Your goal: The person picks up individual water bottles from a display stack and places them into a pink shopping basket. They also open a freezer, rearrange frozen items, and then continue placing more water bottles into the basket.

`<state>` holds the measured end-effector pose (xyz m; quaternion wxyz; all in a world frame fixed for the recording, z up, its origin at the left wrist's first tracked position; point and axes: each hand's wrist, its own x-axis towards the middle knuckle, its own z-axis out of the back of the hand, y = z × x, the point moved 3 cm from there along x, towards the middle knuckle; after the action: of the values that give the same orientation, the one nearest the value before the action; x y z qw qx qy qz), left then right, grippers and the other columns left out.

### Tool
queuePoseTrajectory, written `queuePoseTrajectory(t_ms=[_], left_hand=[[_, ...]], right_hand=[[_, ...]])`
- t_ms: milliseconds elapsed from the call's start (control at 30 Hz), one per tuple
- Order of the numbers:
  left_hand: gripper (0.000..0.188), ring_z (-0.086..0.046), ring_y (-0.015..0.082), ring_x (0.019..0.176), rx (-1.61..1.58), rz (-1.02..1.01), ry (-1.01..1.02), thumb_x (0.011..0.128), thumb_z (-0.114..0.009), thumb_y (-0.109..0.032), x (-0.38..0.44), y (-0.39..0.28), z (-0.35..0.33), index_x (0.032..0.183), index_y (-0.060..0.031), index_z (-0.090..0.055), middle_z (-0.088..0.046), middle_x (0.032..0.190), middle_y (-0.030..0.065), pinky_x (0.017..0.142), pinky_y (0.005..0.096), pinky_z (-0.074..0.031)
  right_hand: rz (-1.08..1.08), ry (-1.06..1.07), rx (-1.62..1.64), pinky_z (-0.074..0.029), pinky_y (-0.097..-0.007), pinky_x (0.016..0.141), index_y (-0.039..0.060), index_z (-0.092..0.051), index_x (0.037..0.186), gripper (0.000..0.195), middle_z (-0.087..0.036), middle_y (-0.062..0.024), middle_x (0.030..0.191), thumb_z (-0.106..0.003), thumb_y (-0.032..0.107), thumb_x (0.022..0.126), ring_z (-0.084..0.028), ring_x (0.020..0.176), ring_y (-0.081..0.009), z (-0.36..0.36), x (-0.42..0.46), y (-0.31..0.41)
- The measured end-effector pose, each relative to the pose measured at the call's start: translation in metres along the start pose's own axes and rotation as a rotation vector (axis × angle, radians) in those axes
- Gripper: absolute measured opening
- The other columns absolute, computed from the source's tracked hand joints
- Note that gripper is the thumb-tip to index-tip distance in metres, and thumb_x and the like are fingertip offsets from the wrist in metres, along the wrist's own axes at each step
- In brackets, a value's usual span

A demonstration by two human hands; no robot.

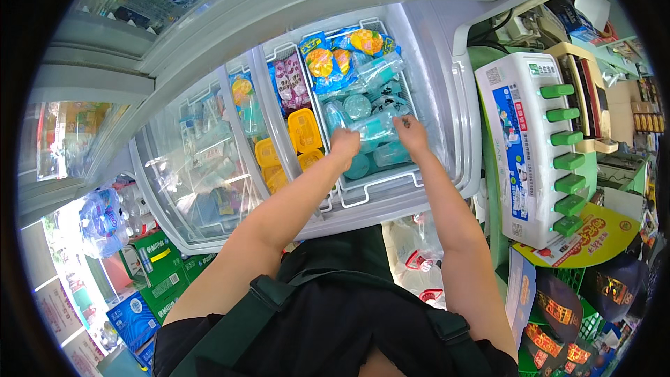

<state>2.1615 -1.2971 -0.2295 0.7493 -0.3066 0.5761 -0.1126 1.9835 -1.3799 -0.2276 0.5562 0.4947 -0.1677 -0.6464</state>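
Observation:
Both my hands are over a white wire basket (361,200) inside an open chest freezer. My left hand (346,147) and my right hand (411,133) hold opposite ends of a clear plastic package with a teal band (378,126). Several teal round tubs (357,107) and clear wrapped cups lie beneath it. Another clear package with teal contents (381,69) rests at the basket's far right. Blue and yellow ice-cream packets (320,65) fill the far end. Beyond the basket's left side are purple packets (291,82) and yellow tubs (304,130).
The freezer's sliding glass lid (201,167) covers the left part. A drinks cabinet (157,36) rises at the far left. To the right stands a power-bank rental station (528,152) on a green counter. Green beer cartons (159,272) and bottled water (104,222) are stacked at left.

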Motion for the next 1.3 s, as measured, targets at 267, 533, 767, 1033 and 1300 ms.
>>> queuePoseTrajectory(t_ms=[267, 533, 767, 1033, 1300], left_hand=[[0.041, -0.057, 0.0297, 0.087, -0.200, 0.326, -0.034, 0.079, -0.054, -0.009, -0.030, 0.056, -0.003, 0.117, 0.0053, -0.046, -0.051, 0.108, 0.0187, 0.069, 0.0375, -0.052], [0.036, -0.054, 0.0241, 0.087, 0.039, 0.366, 0.023, 0.080, -0.058, -0.012, -0.029, 0.056, -0.004, 0.110, 0.0045, -0.049, -0.049, 0.107, 0.0168, 0.067, 0.0335, -0.049], [0.052, -0.049, 0.0333, 0.109, -0.283, 0.041, 0.084, 0.083, -0.058, -0.013, 0.004, 0.001, -0.025, 0.126, 0.0067, -0.037, -0.041, 0.124, 0.0182, 0.090, 0.0383, -0.047], [0.066, -0.032, 0.0378, 0.128, -0.492, 0.026, 0.167, 0.087, -0.055, -0.018, 0.050, -0.038, -0.038, 0.137, 0.0059, -0.019, -0.018, 0.145, 0.0210, 0.103, 0.0412, -0.035], [0.058, -0.040, 0.0329, 0.119, -0.599, -0.019, 0.138, 0.082, -0.061, -0.021, 0.090, -0.025, -0.031, 0.129, 0.0025, -0.036, -0.038, 0.131, 0.0160, 0.096, 0.0395, -0.038]], right_hand=[[0.021, 0.242, -0.432, -0.047, -0.0406, 0.079, 0.0011, -0.068, 0.084, 0.041, -0.065, -0.0205, 0.089, -0.062, 0.042, 0.078, -0.062, 0.087, -0.0348, -0.010, -0.014, -0.007], [-0.108, 0.447, -0.493, -0.050, -0.0369, 0.065, -0.0004, -0.067, 0.078, 0.041, -0.067, -0.0148, 0.075, -0.062, 0.041, 0.079, -0.065, 0.073, -0.0257, -0.018, -0.006, -0.032], [-0.024, 0.204, 0.135, -0.042, -0.0282, 0.049, -0.0006, -0.063, 0.088, 0.034, -0.065, -0.0107, 0.080, -0.061, 0.033, 0.084, -0.058, 0.063, -0.0146, -0.033, 0.031, -0.024], [0.419, -0.073, -0.087, -0.027, -0.0379, 0.107, 0.0032, -0.032, 0.137, 0.068, -0.029, -0.0176, 0.144, -0.058, 0.038, 0.084, -0.031, 0.131, -0.0317, -0.041, 0.108, 0.028], [0.336, -0.052, -0.191, -0.038, -0.0384, 0.098, -0.0015, -0.036, 0.132, 0.067, -0.035, -0.0203, 0.134, -0.062, 0.033, 0.081, -0.041, 0.122, -0.0347, -0.036, 0.111, 0.032]])
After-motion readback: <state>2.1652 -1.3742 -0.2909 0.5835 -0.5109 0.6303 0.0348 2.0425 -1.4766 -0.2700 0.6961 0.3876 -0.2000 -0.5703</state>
